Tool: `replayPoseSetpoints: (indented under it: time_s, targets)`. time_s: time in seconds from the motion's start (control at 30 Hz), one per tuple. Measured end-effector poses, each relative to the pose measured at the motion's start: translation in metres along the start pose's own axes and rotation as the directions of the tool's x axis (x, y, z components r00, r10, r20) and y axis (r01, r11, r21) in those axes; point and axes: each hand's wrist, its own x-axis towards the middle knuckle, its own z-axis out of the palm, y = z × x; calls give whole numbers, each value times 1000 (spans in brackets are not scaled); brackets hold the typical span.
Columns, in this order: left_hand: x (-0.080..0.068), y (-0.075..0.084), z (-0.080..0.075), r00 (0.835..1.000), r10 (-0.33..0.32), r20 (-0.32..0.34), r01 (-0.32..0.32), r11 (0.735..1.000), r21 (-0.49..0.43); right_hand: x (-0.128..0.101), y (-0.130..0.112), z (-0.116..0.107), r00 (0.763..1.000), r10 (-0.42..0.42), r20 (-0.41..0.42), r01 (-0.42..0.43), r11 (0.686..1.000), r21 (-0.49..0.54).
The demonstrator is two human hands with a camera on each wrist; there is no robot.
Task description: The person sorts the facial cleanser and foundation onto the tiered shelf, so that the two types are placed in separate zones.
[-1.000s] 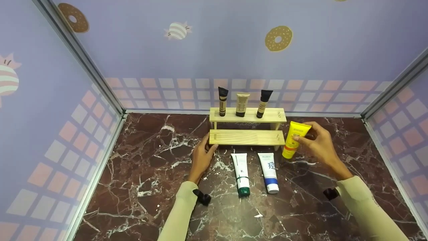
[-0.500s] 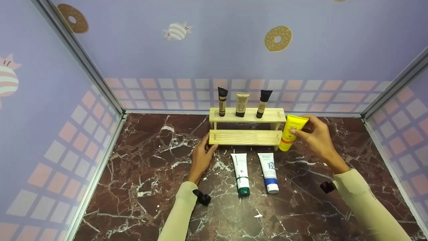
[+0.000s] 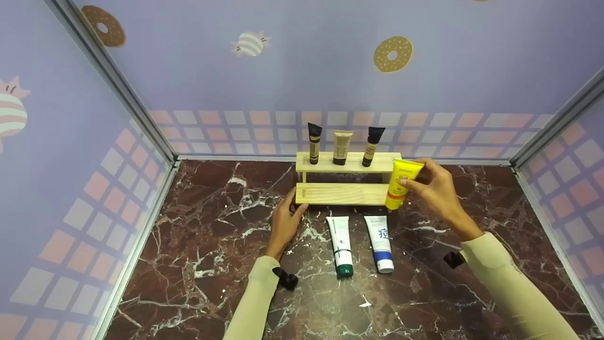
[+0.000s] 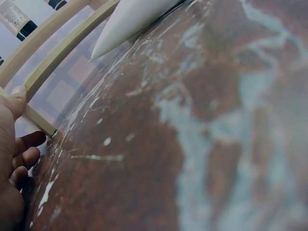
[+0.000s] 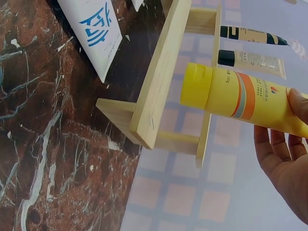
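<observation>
**Yellow tube held over the right end of the wooden shelf**

Nearest the person, two cream sleeves point(image 3: 509, 288) reach out over the dark red marble tabletop point(image 3: 203, 264). Just beyond them two tubes lie flat, side by side and apart: a white tube with a green cap point(image 3: 341, 245) on the left and a white tube with a blue band point(image 3: 380, 243) on the right, both with caps toward the person.

Further out, the left hand point(image 3: 284, 222) rests at the front left corner of the two-step wooden shelf point(image 3: 344, 193). In the left wrist view its thumb lies on the edge of the lower board while the other fingers curl loosely beneath; it steadies the shelf rather than clasping it.

On the other side, the right hand point(image 3: 436, 191) grips the yellow tube point(image 3: 399, 185) near its flat end, thumb in front and fingers behind. That tube stands nearly upright, cap down, at the right end of the shelf's lower step. In the right wrist view its cap hangs clear of the board, in the air just beside the end.

Farther back, the upper step carries three small tubes standing cap down: a black and gold tube point(image 3: 314, 142), a beige tube point(image 3: 341, 147) and another black-tipped tube point(image 3: 372, 145) leaning slightly. Behind them rises the lilac wall point(image 3: 302, 71) with printed doughnuts.
</observation>
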Motion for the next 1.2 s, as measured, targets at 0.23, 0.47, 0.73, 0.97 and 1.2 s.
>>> replayPoseSetpoints:
  time_s: [0.23,0.47,0.73,0.97,1.2]
  targets:
    - [-1,1,-1,1000,-6,9,6,1000,3,2,-1,10,1000,5,17,-5,999,39]
    - [1,2,-1,1000,-4,2,4,1000,0,6,-6,24,1000,21,16,-22,998,51]
    - [2,5,-4,1000,1,7,-1,1000,-2,12,-11,46,1000,-15,23,12,994,106]
    - [1,5,-4,1000,-10,10,10,1000,2,16,-17,68,998,-38,55,27,982,186]
    - [0,5,-2,1000,-22,12,22,1000,4,19,-21,85,995,-32,94,14,981,193]
